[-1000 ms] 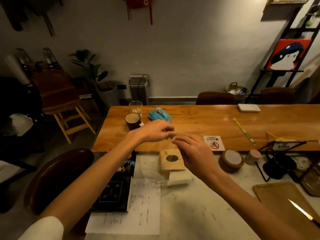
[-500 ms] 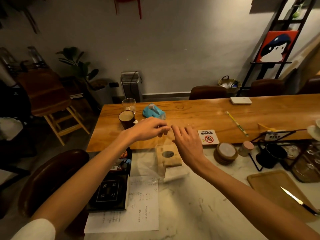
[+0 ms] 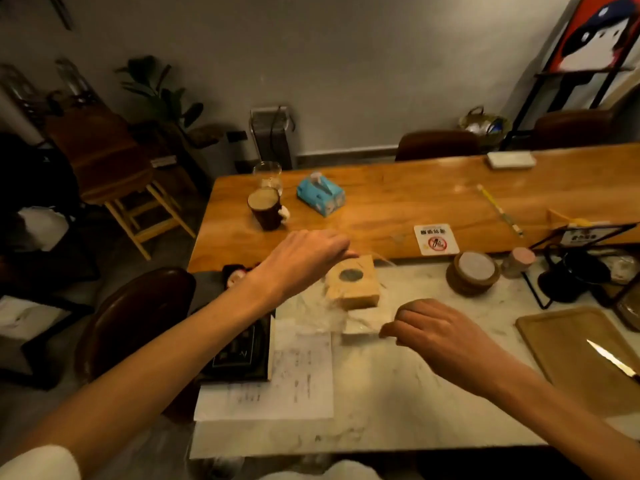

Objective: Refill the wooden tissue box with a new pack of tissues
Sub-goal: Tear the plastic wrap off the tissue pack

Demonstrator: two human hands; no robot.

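The wooden tissue box (image 3: pixel 353 284), with a round hole in its top, stands on the marble counter (image 3: pixel 398 393). A white stack of tissues (image 3: pixel 360 325) lies against its near side, with crumpled clear plastic wrapper (image 3: pixel 315 308) spread to the left. My left hand (image 3: pixel 304 258) hovers at the box's far left corner, fingers pinched on a thin edge of the wrapper. My right hand (image 3: pixel 433 329) is lower and to the right, fingers curled, thumb and fingertips pinched at the right end of the tissue stack, on the film as far as the blur shows.
A blue tissue pack (image 3: pixel 320 195), a dark mug (image 3: pixel 265 207) and a glass (image 3: pixel 267 174) sit on the wooden table beyond. Papers (image 3: pixel 277 379) lie at the near left. A round wooden coaster holder (image 3: pixel 472 277) and a wooden tray (image 3: pixel 581 351) with a knife (image 3: pixel 611 360) are to the right.
My hands were pinched together above the box; they have pulled apart, the right hand dropping down and right to the tissue stack. The camera has tilted down and closer.
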